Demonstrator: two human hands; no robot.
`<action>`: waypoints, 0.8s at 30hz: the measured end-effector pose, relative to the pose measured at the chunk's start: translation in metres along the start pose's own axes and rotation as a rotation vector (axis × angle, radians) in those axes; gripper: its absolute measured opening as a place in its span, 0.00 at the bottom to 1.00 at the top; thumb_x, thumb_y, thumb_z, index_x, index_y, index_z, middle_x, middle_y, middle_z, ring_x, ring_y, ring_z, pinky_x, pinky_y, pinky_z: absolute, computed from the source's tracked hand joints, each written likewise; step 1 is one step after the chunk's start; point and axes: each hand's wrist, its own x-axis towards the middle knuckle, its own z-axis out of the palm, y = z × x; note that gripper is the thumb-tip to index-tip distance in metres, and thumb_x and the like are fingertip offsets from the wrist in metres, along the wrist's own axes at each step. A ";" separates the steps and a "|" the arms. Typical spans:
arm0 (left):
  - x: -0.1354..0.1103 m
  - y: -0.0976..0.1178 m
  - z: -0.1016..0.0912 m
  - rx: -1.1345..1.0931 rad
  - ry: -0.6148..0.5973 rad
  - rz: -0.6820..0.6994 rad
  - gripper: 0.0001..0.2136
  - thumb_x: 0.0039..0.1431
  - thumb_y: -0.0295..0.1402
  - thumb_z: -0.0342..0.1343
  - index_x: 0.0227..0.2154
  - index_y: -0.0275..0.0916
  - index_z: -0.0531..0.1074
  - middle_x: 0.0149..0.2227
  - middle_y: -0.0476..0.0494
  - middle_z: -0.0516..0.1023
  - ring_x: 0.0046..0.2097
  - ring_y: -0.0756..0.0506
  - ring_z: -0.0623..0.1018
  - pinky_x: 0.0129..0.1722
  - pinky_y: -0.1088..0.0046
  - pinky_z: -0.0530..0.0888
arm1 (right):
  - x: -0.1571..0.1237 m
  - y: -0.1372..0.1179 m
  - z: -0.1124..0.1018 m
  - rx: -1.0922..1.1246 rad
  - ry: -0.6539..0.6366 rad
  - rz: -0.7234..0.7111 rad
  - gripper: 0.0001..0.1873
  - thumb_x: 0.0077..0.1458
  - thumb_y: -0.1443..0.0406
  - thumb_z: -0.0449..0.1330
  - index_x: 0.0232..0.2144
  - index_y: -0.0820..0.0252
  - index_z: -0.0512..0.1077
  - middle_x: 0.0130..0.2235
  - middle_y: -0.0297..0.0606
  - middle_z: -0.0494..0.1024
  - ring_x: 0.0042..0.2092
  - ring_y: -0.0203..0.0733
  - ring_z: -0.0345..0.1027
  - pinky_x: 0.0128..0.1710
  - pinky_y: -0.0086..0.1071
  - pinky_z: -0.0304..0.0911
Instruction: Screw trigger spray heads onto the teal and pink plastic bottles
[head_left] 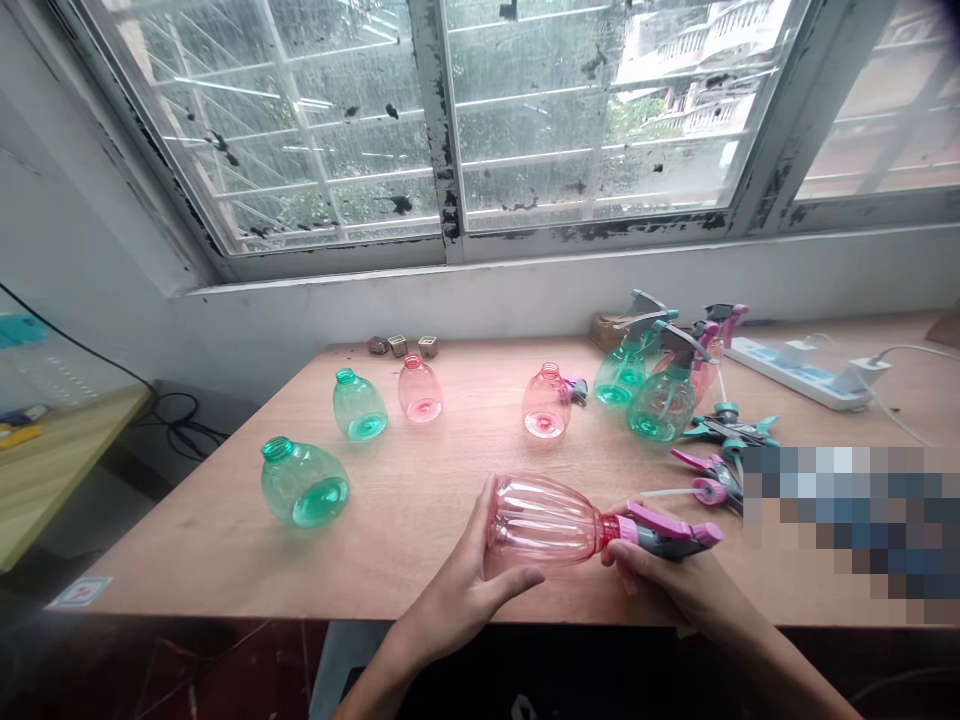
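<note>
A pink see-through spray bottle lies on its side in the air above the table's front part, its neck towards the right. My left hand is closed around its base, thumb along the near side. On its neck sits a spray head with a pink collar, a pink trigger and a grey body. My right hand grips the spray head at the collar; some of its fingers are hidden underneath. Just right of that hand lies a loose pink and grey spray head with a pale tube.
Headless green bottles and pink bottles stand across the wooden table. Green spray bottles with heads stand at the back right. A teal and grey spray head and a power strip lie further right.
</note>
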 end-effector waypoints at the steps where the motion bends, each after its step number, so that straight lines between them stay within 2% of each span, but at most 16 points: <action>1: 0.000 0.001 0.000 -0.001 0.001 0.003 0.49 0.63 0.46 0.63 0.74 0.45 0.35 0.77 0.40 0.40 0.76 0.35 0.43 0.75 0.53 0.42 | 0.000 -0.001 0.000 -0.007 0.004 -0.007 0.10 0.55 0.58 0.65 0.27 0.56 0.76 0.23 0.31 0.74 0.28 0.42 0.69 0.31 0.32 0.62; 4: 0.001 0.002 -0.001 -0.001 0.003 0.022 0.46 0.63 0.47 0.62 0.74 0.46 0.39 0.77 0.42 0.41 0.76 0.34 0.43 0.75 0.53 0.42 | -0.001 -0.002 0.000 -0.014 0.017 -0.007 0.10 0.55 0.57 0.65 0.27 0.56 0.77 0.22 0.30 0.73 0.27 0.41 0.68 0.30 0.32 0.62; 8: 0.001 0.001 0.001 0.021 0.009 0.043 0.46 0.64 0.44 0.62 0.74 0.49 0.37 0.77 0.42 0.39 0.76 0.35 0.43 0.75 0.52 0.41 | -0.002 0.002 0.000 0.024 0.002 0.043 0.16 0.58 0.53 0.64 0.26 0.57 0.79 0.21 0.32 0.74 0.27 0.41 0.67 0.30 0.33 0.61; 11: 0.000 -0.001 0.002 0.019 0.023 0.067 0.46 0.65 0.42 0.62 0.74 0.50 0.35 0.77 0.43 0.38 0.76 0.36 0.44 0.75 0.52 0.42 | -0.002 0.005 0.000 0.069 -0.009 0.041 0.17 0.58 0.52 0.64 0.29 0.58 0.79 0.22 0.32 0.75 0.27 0.41 0.67 0.31 0.33 0.61; 14: 0.000 0.001 0.001 -0.001 0.022 0.043 0.50 0.62 0.43 0.65 0.74 0.50 0.35 0.77 0.42 0.37 0.76 0.36 0.43 0.75 0.53 0.43 | -0.002 0.004 0.000 0.038 -0.007 0.034 0.17 0.59 0.53 0.64 0.27 0.58 0.78 0.21 0.31 0.73 0.26 0.40 0.66 0.30 0.33 0.61; 20: 0.002 0.003 -0.001 -0.094 -0.026 0.039 0.42 0.68 0.47 0.57 0.74 0.45 0.38 0.76 0.38 0.46 0.76 0.35 0.46 0.74 0.52 0.47 | -0.001 -0.002 0.002 0.033 -0.001 0.011 0.08 0.54 0.58 0.67 0.31 0.56 0.77 0.24 0.31 0.75 0.27 0.41 0.69 0.29 0.32 0.63; 24: 0.003 -0.001 0.000 -0.051 0.002 0.047 0.44 0.65 0.46 0.61 0.74 0.46 0.40 0.77 0.39 0.45 0.76 0.34 0.48 0.75 0.52 0.46 | -0.001 0.002 0.001 0.053 -0.011 0.038 0.15 0.57 0.53 0.65 0.27 0.58 0.77 0.23 0.33 0.74 0.27 0.42 0.68 0.31 0.33 0.62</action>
